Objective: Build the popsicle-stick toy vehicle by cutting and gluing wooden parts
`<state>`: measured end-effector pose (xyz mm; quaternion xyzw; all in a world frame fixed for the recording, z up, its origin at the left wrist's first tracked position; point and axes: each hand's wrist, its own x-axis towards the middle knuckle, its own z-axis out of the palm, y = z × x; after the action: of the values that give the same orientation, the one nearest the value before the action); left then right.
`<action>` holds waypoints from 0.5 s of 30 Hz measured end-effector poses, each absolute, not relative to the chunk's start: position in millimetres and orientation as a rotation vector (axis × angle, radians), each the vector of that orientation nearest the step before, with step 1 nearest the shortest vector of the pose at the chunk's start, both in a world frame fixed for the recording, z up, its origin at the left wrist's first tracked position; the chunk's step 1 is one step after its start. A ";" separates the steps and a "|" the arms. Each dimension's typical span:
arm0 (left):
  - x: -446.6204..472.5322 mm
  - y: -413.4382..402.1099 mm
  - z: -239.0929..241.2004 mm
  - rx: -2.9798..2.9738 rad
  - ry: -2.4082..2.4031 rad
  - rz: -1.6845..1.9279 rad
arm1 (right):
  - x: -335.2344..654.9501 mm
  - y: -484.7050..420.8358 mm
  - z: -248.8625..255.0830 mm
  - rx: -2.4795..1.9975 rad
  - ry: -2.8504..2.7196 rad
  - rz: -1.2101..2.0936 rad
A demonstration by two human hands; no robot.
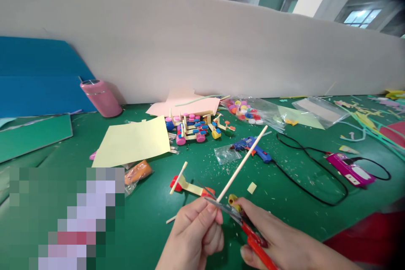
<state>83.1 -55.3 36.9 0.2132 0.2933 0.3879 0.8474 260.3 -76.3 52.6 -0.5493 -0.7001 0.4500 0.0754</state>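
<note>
My left hand [198, 230] is closed, pinching the lower end of a pale wooden stick [243, 162] that slants up to the right. In my right hand [275, 230] is a pair of scissors with red handles [260, 254]. Their blades lie around or across the stick just at my left fingertips; the exact contact is hard to make out. A small yellow round piece [234, 203] is by my right index finger. Just beyond my left hand lies a small craft-made car [192, 187] with red wheels, a pale strip body and a stick across one end.
A blue glue gun [257, 150] with a black cord leads to a magenta power strip [351, 169]. Behind are several similar toy cars [193, 128], a yellow sheet [133, 143], a bag of colored caps [243, 109] and a pink bottle [103, 99]. A white partition [202, 50] closes off the back.
</note>
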 end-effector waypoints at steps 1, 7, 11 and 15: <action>82.4 -55.8 37.9 0.428 0.580 0.802 | 260.6 -76.2 52.9 -1.642 -2.106 1.344; 79.6 -54.4 35.9 0.350 0.408 0.717 | 259.3 -78.8 50.4 -1.643 -2.034 1.263; 79.6 -53.0 32.2 0.595 0.606 0.772 | 257.6 -80.6 48.0 -1.680 -2.040 1.242; 82.0 -56.1 35.3 1.097 1.031 1.011 | 256.2 -82.4 45.2 -1.732 -2.071 1.205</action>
<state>82.0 -56.1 35.3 0.4765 0.4479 0.4389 0.6162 256.2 -82.4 45.2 -0.5834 -0.6974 0.4059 0.0925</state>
